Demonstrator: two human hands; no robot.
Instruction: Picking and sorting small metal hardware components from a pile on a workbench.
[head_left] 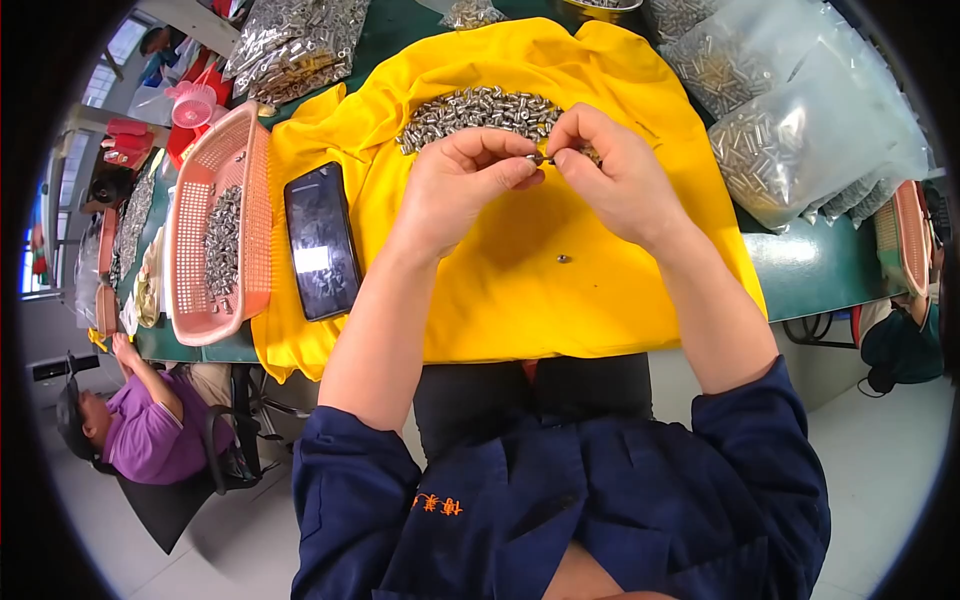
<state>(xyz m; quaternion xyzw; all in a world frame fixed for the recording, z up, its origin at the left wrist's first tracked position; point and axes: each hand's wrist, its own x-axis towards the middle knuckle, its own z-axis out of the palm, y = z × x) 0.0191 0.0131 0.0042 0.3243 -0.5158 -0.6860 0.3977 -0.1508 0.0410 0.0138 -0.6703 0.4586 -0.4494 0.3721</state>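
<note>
Between my two hands, over the yellow cloth (600, 315), is a small metal part (540, 158), mostly covered by fingertips. My left hand (462, 185) pinches its left end between thumb and fingers. At the other end, my right hand (615, 175) has thumb and forefinger closed on a thin dark piece; I cannot tell whether it is the same part or a tool. Just beyond the hands lies a heap of small silvery metal cylinders (480, 112). One loose metal piece (563, 259) rests on the cloth nearer to me.
Left of the cloth's middle lies a black phone (322, 240). Beside it stands a pink basket (255, 250) holding metal parts. Clear bags of metal parts (760, 165) fill the back right, another bag (298, 45) the back left. A person in purple (160, 425) sits at left.
</note>
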